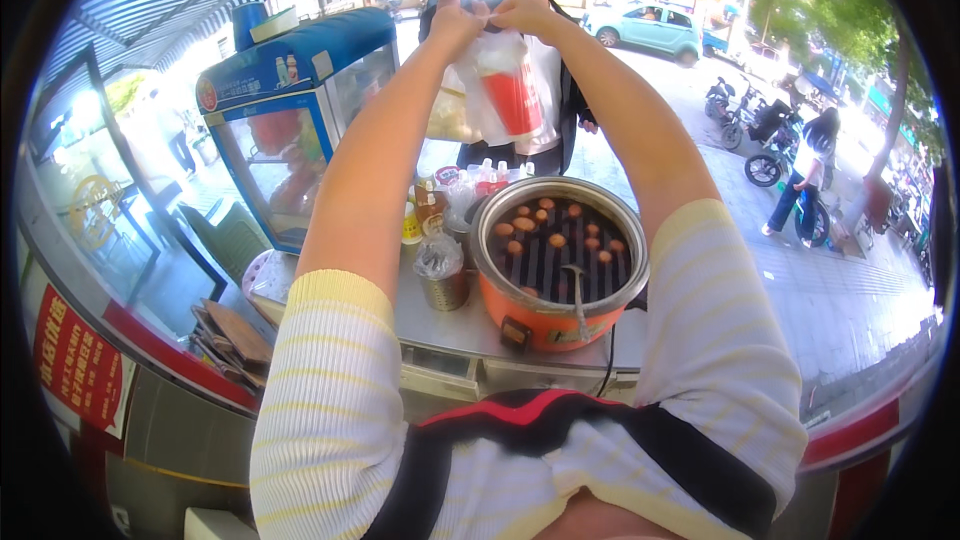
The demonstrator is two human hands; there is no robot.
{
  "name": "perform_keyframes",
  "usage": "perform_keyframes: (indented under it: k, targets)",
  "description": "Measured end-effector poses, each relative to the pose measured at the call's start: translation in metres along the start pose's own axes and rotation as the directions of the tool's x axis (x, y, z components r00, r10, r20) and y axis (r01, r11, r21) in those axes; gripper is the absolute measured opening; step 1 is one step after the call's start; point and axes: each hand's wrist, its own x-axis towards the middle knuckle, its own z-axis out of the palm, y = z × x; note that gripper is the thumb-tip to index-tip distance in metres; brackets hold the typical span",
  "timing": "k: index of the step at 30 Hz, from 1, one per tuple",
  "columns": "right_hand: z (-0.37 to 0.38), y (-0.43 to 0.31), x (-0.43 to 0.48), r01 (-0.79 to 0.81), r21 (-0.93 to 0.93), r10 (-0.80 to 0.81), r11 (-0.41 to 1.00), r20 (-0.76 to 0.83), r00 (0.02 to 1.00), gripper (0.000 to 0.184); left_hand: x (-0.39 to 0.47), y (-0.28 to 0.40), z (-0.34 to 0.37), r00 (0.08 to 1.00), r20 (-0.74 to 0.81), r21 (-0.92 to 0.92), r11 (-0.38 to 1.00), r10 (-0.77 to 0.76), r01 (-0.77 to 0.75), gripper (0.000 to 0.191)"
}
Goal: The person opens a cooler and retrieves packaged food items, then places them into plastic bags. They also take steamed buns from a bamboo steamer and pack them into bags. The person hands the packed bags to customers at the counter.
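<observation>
Both my arms reach forward over the counter. My left hand [457,24] and my right hand [525,17] meet at the gathered top of a clear plastic bag [472,82], each pinching it. Inside the hanging bag is a red paper cup [511,101] with a pale top, slightly tilted. Below and nearer to me stands an orange electric cooker [551,322], uncovered, with several brown eggs [556,241] in dark liquid and a metal ladle [578,292] leaning on its rim.
A person [555,60] stands across the counter [420,326]. Left of the cooker are a perforated metal holder [444,289] with plastic over it, and sauce bottles [430,206]. A blue display cabinet [300,60] stands at the left. Another person [811,165] is near parked bikes at the right.
</observation>
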Motion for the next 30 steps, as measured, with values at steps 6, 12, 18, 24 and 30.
perform_keyframes:
  k: [6, 12, 18, 24, 30]
  targets:
    - [0.019, 0.052, 0.041, -0.04, 0.243, 0.048, 0.969, -0.029, 0.998, 0.016, 0.039, -0.043, 0.011, 0.966, -0.063, 0.131, 0.958, -0.249, 0.255, 0.022]
    - [0.03, 0.071, 0.043, -0.121, 0.296, 0.092, 0.947, 0.112, 0.989, 0.019, 0.047, -0.069, 0.023, 0.953, -0.076, 0.152, 0.941, -0.294, 0.302, 0.023]
    - [0.048, 0.098, 0.061, -0.033, 0.296, 0.004, 0.955, 0.097, 0.995, 0.02, 0.052, -0.091, 0.016, 0.971, 0.072, -0.059, 0.971, -0.228, 0.233, 0.037]
    - [0.063, 0.14, 0.111, -0.041, 0.405, 0.009, 0.914, 0.08, 0.997, 0.01, 0.002, -0.074, -0.048, 0.915, -0.312, -0.273, 0.947, -0.255, 0.17, 0.028]
    - [0.023, -0.02, -0.011, 0.439, 0.331, -0.311, 0.835, -0.374, 0.874, 0.024, -0.259, -0.061, -0.119, 0.89, -0.403, -0.323, 0.943, -0.212, 0.079, 0.024]
